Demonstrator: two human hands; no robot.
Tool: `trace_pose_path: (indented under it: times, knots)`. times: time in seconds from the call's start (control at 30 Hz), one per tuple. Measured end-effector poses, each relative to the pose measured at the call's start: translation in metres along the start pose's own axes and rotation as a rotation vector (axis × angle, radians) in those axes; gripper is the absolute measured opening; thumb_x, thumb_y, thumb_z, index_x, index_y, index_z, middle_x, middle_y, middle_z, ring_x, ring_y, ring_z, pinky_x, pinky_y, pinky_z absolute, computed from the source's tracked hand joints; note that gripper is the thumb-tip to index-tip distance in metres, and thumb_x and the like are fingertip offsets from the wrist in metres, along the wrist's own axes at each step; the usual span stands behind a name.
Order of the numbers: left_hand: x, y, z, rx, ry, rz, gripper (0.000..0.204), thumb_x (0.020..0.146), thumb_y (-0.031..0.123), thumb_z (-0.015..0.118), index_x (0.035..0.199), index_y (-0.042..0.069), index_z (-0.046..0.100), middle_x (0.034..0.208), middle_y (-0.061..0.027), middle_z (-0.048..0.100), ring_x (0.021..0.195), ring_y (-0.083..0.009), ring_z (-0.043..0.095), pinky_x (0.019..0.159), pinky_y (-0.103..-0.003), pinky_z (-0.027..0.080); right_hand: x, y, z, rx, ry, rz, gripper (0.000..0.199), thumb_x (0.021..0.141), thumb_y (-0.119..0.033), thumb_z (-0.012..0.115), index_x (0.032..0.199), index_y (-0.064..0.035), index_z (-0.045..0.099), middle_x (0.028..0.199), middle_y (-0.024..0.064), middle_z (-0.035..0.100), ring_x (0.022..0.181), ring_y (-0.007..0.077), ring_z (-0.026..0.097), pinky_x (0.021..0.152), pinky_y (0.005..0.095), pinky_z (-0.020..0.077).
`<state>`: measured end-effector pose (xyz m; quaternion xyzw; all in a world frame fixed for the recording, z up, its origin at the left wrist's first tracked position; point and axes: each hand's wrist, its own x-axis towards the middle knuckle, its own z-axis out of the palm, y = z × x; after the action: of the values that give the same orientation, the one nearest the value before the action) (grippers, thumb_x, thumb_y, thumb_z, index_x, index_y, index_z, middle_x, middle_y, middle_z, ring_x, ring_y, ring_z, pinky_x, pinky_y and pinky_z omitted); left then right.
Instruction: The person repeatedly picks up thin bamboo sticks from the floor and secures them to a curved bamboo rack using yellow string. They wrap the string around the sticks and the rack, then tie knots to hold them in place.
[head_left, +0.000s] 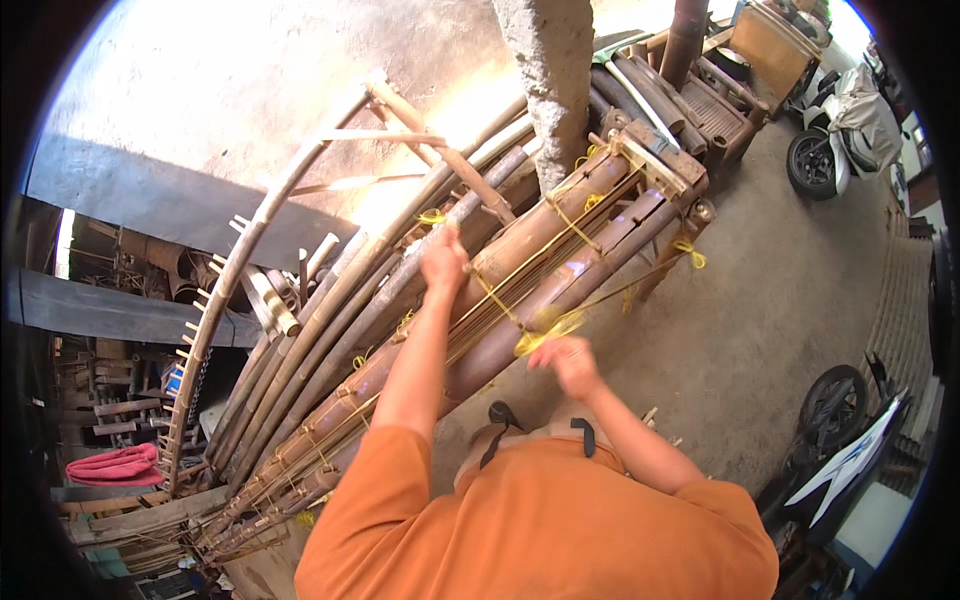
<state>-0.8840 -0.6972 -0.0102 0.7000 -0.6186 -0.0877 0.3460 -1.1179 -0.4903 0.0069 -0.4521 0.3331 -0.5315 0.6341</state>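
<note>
A long frame of brown bamboo poles (525, 312) runs diagonally in front of me, with thin strips lengthwise between its two rails and yellow string (492, 290) tied across them. Over the far rail, my left hand (443, 258) is closed in a fist, and a yellow tuft shows just above it. My right hand (567, 362), on the near side of the frame, pinches a loose bundle of yellow string (545, 335), somewhat blurred. Wooden end blocks (655, 165) cap the frame at the upper right. Other yellow knots (690, 254) hang along it.
Bamboo poles lie stacked behind the frame, beside a rough concrete post (548, 90). A curved, pegged bamboo piece (215, 300) leans at the left near a red cloth (113, 466). To the right stand a covered motorbike (855, 125) and another wheel (835, 402) on the concrete floor.
</note>
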Motion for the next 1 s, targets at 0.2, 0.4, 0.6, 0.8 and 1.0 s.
trace_pose_path:
  times: [0.2, 0.4, 0.6, 0.8, 1.0]
  knots:
    - [-0.025, -0.002, -0.082, -0.07, -0.292, 0.043, 0.047, 0.096, 0.028, 0.052, 0.132, -0.003, 0.051, 0.099, -0.0277, 0.066, 0.096, -0.0422, 0.064, 0.083, -0.049, 0.049, -0.064, 0.051, 0.056, 0.235, 0.047, 0.785, 0.041, 0.103, -0.038, 0.046, 0.122, -0.0046, 0.06, 0.113, 0.0097, 0.062, 0.099, 0.0208, 0.06, 0.092, 0.0381, 0.0496]
    - [-0.138, -0.072, -0.186, 0.145, -0.561, -0.041, 0.036, 0.092, 0.032, 0.06, 0.114, 0.004, 0.059, 0.112, -0.0239, 0.065, 0.109, -0.0394, 0.06, 0.088, -0.046, 0.047, -0.05, 0.079, 0.176, 0.852, 0.427, 0.413, 0.029, 0.101, -0.033, 0.048, 0.104, -0.0079, 0.062, 0.097, 0.004, 0.065, 0.094, 0.0154, 0.062, 0.085, 0.0333, 0.0505]
    - [-0.194, -0.121, -0.129, -0.216, -0.002, 0.263, 0.021, 0.091, 0.022, 0.062, 0.104, 0.007, 0.056, 0.09, -0.0168, 0.054, 0.087, -0.0339, 0.051, 0.084, -0.045, 0.042, 0.057, 0.003, 0.295, -0.316, -0.246, -0.007, 0.034, 0.097, -0.031, 0.046, 0.099, -0.0019, 0.064, 0.097, 0.0114, 0.067, 0.089, 0.0222, 0.063, 0.082, 0.0366, 0.0488]
    - [-0.173, -0.069, -0.164, -0.085, -0.345, -0.049, 0.029, 0.098, 0.029, 0.049, 0.107, 0.009, 0.068, 0.093, -0.0207, 0.068, 0.095, -0.0395, 0.063, 0.09, -0.049, 0.036, 0.159, 0.055, 0.219, -1.536, -0.451, 0.176, 0.062, 0.095, -0.059, 0.04, 0.109, -0.0065, 0.069, 0.108, 0.0154, 0.069, 0.105, 0.0328, 0.063, 0.095, 0.0573, 0.0406]
    - [-0.186, -0.076, -0.153, 0.046, -0.17, -0.076, 0.024, 0.097, 0.029, 0.052, 0.092, 0.012, 0.067, 0.08, -0.0131, 0.067, 0.076, -0.0308, 0.061, 0.084, -0.045, 0.031, 0.048, -0.036, 0.19, -0.747, -1.148, -0.266, 0.03, 0.095, -0.025, 0.052, 0.082, -0.0007, 0.064, 0.085, 0.0191, 0.063, 0.083, 0.0352, 0.061, 0.079, 0.0435, 0.0479]
